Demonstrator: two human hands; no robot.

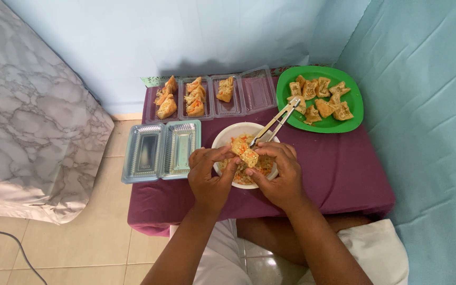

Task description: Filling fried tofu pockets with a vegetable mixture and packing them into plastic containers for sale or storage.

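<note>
both hands [209, 177] [281, 174] pinch golden crumbly tofu piece [248, 157] over round white bowl [228, 136]; right also grips metal tongs [276, 122].

Single head cam, looking steeply down from above the seated person, fairly close. Small table [344, 174] fills centre frame. Wall at 12 o'clock, own knees at 6, floor tiles at 7–8, marbled cover at 9, teal sheet at 3. No second view to overlap.

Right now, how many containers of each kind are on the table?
Green plate: 1
White bowl: 1
Clear plastic trays: 2, one holding stuffed pieces, one with none
Total: 4
</note>
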